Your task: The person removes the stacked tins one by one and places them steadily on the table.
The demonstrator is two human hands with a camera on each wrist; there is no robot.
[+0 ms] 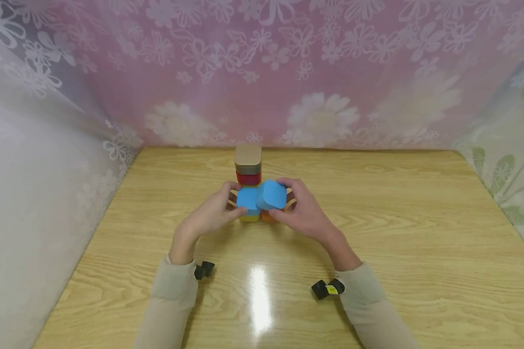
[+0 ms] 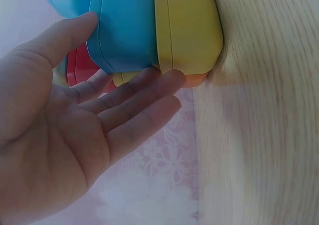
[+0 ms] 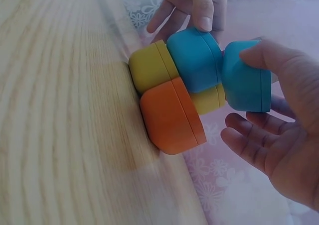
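Grips 1 tilted blue block (image 1: 272, 195) in the right hand (image 1: 305, 211), by the thumb on the near side and a finger on the far side. Holds it above 1 orange block (image 3: 169, 118), right by the lower blue block (image 3: 194, 60); cannot tell contact from a slight gap. Holds the lower blue block, atop 1 yellow block (image 3: 149, 68), between thumb and fingers of the left hand (image 1: 209, 213). Has the 2 hands apart from each other. Works on the wooden surface (image 1: 419, 218), a little left of midway between left and right edges. Faces 1 tan-topped tower (image 1: 248, 156), including 1 red block (image 1: 249, 180), near the far edge.
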